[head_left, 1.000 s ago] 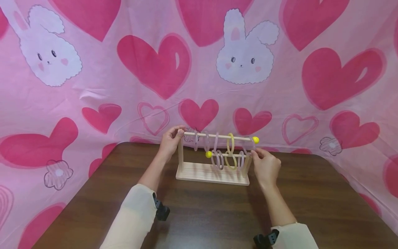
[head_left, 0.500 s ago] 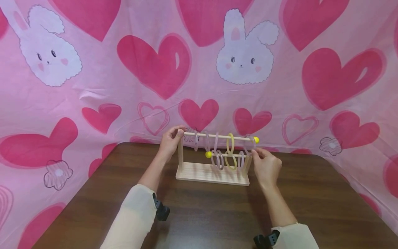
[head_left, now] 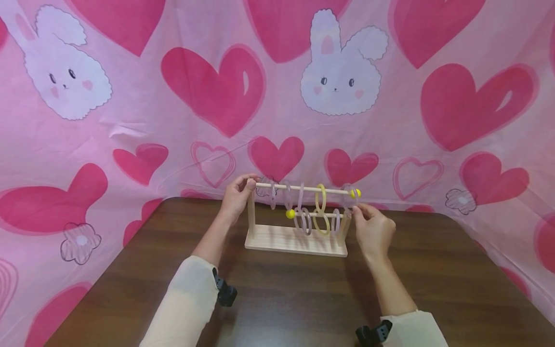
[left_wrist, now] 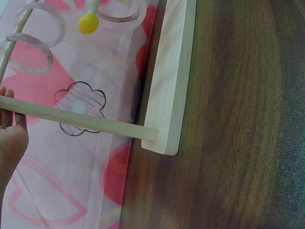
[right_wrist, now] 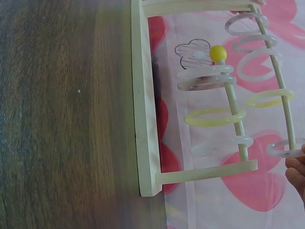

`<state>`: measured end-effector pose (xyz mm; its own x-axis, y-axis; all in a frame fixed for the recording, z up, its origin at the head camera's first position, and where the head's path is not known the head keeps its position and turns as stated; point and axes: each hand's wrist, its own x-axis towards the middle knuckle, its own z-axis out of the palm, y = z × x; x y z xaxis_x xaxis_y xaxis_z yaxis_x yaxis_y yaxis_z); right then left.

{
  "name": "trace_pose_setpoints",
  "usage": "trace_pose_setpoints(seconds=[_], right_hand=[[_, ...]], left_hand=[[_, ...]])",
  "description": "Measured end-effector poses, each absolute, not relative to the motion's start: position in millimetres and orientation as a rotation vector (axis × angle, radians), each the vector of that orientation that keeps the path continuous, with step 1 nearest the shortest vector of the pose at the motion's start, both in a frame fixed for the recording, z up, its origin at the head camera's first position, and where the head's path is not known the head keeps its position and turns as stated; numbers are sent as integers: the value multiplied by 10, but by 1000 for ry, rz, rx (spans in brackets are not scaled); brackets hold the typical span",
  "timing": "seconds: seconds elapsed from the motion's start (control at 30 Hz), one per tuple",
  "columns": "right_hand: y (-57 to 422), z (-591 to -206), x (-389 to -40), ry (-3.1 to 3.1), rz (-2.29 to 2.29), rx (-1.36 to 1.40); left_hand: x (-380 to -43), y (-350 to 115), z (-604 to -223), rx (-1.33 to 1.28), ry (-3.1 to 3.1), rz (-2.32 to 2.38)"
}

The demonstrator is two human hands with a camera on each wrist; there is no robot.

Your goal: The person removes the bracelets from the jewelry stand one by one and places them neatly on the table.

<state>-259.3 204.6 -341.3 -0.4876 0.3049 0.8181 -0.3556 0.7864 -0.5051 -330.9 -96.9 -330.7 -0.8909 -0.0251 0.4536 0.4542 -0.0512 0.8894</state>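
Observation:
A light wooden bangle stand (head_left: pixel 299 239) stands on the table, its two rods carrying several pale lilac bangles (right_wrist: pixel 255 62) and yellow bangles (head_left: pixel 321 198). At the top of the left post, my left hand (head_left: pixel 236 197) grips the stand; in the left wrist view its fingers (left_wrist: pixel 6 117) pass behind the post. My right hand (head_left: pixel 375 231) pinches a pale translucent bangle (right_wrist: pixel 281 151) by its lower edge, at the right end of the upper rod. In the head view this bangle overlaps the yellow ball (head_left: pixel 355 193) on the rod's end; the ball is not distinguishable in the right wrist view.
A second yellow ball (head_left: pixel 290 214) caps the left end of the lower rod. The dark wooden table (head_left: pixel 286 299) extends in front of the stand. Close behind hangs a pink cloth (head_left: pixel 277 115) with hearts and rabbits.
My right hand has moved slightly right with the pinched bangle, which now overlaps the yellow end ball. The left hand keeps its grip on the post. The head view has shifted a little.

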Motion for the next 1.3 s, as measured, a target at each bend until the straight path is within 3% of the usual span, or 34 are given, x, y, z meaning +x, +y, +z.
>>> trace_pose_setpoints(seconds=[1.3], right_hand=[[2171, -3371, -2526, -1837, 809, -2]], left_hand=[[-3299, -972, -3290, -465, -1910, -2017]])
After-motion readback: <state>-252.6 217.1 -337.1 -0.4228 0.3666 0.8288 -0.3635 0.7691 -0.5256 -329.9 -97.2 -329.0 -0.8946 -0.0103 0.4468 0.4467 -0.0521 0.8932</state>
